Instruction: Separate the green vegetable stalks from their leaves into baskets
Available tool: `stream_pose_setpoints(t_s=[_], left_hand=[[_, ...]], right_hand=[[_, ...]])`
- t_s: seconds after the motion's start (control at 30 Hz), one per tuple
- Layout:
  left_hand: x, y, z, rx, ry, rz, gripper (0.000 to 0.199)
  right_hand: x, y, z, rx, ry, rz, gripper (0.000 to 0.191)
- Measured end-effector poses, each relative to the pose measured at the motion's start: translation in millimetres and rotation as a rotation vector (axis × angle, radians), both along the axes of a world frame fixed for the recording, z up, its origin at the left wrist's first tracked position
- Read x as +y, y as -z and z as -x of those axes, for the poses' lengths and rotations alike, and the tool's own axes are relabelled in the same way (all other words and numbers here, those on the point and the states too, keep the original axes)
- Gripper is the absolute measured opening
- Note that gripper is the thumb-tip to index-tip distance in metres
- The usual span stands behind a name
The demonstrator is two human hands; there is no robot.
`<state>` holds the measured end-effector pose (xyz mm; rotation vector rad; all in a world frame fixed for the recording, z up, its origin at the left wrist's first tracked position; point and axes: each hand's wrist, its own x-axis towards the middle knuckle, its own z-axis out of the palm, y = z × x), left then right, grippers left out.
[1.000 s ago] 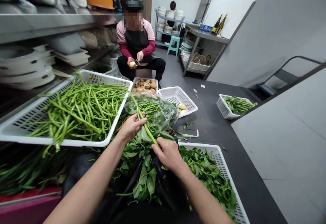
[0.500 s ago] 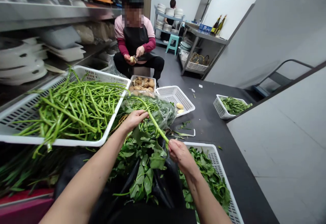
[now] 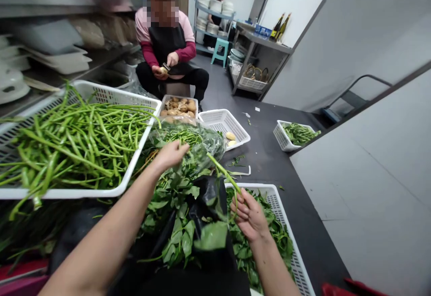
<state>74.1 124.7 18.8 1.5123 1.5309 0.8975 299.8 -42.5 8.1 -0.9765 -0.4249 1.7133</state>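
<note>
Right hand (image 3: 247, 215) has its fingers curled round a short green stem (image 3: 224, 169), whose cut-looking tip points far and left; a blurred leaf hangs just beside it, on the near side. Left hand (image 3: 171, 154) is farther off, fingers drawn together over the greens; whether they pinch a stem cannot be told. Between the hands is an open gap. Nearest lies a heap of leafy greens (image 3: 178, 233), spread over black cloth (image 3: 215, 188).

On the right, a white basket of leaves (image 3: 288, 224) reaches under the right hand. On the left, a larger white basket of long stems (image 3: 143, 149) has its right rim just beside the left forearm, and a few stems overhang its near edge.

Farther are a clear bag of greens (image 3: 215, 142), a basket of brown potatoes (image 3: 164, 103) and a shallow white basket (image 3: 240, 130) with two pale potatoes. Dark floor (image 3: 261, 165) runs along the right, up to a grey wall (image 3: 370, 161). Beyond the potatoes sits a co-worker (image 3: 164, 40), holding a peeler against a potato.

Half a second ago, both hands met one long stem stretching left; now the right hand's piece is apart from the left hand, and the right hand has moved nearer and to the right.
</note>
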Motion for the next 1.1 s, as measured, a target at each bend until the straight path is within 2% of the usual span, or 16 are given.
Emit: stream_pose_setpoints(t_s=[0.07, 0.13, 0.17, 0.23, 0.3, 0.37, 0.43, 0.5, 0.63, 0.67, 0.73, 0.83, 0.9, 0.93, 1.0, 1.1], left_hand=[[-15.0, 10.7, -16.5, 0.076, 0.177, 0.002, 0.028], [-30.4, 23.1, -25.6, 0.014, 0.288, 0.102, 0.025], [-37.6, 28.5, -27.3, -0.024, 0.301, 0.154, 0.023], [-50.9, 35.5, -28.1, -0.116, 0.236, 0.2, 0.022], [-62.7, 36.9, -29.5, -0.266, 0.185, 0.218, 0.03], [-70.5, 34.8, -32.1, -0.443, 0.231, 0.291, 0.037], [-70.6, 32.0, -30.2, -0.508, 0.296, 0.349, 0.04], [-61.9, 30.4, -18.5, -0.51, 0.245, 0.336, 0.042], [-42.1, 27.9, 21.0, -0.615, -0.086, 0.277, 0.041], [-43.1, 26.7, 26.4, -0.601, -0.113, 0.281, 0.039], [-56.2, 23.3, 25.0, -0.492, -0.007, 0.346, 0.035], [-90.5, 18.5, 0.1, -0.304, 0.383, 0.472, 0.034], [-105.8, 17.7, -14.7, -0.234, 0.546, 0.412, 0.03], [-107.9, 18.4, -17.1, -0.203, 0.573, 0.358, 0.029], [-101.3, 22.4, -8.7, -0.122, 0.487, 0.244, 0.031], [-80.3, 35.4, 28.5, 0.141, 0.131, 0.128, 0.033]], right_hand=[[9.1, 6.0, 6.8, 0.088, 0.026, -0.016, 0.05], [16.7, 11.5, 14.6, 0.154, 0.002, -0.019, 0.05], [19.7, 14.3, 18.7, 0.182, -0.02, -0.011, 0.049], [24.2, 20.4, 28.0, 0.232, -0.065, 0.015, 0.049], [27.3, 26.4, 38.7, 0.272, -0.099, 0.038, 0.048], [29.0, 30.5, 49.0, 0.296, -0.131, 0.056, 0.047], [28.3, 31.3, 55.1, 0.296, -0.165, 0.068, 0.048], [25.2, 29.1, 54.6, 0.271, -0.186, 0.063, 0.048], [17.1, 22.2, 44.3, 0.182, -0.128, 0.038, 0.047], [16.2, 21.4, 43.9, 0.162, -0.118, 0.041, 0.046], [16.9, 21.7, 48.6, 0.133, -0.118, 0.045, 0.046], [22.2, 24.7, 63.7, 0.072, -0.134, 0.019, 0.046], [24.8, 26.2, 70.7, -0.014, -0.154, -0.011, 0.046], [25.0, 26.4, 71.4, -0.062, -0.176, -0.024, 0.046], [23.4, 25.6, 65.7, -0.14, -0.222, -0.039, 0.046], [22.6, 21.5, 45.8, -0.215, -0.142, -0.066, 0.047]])
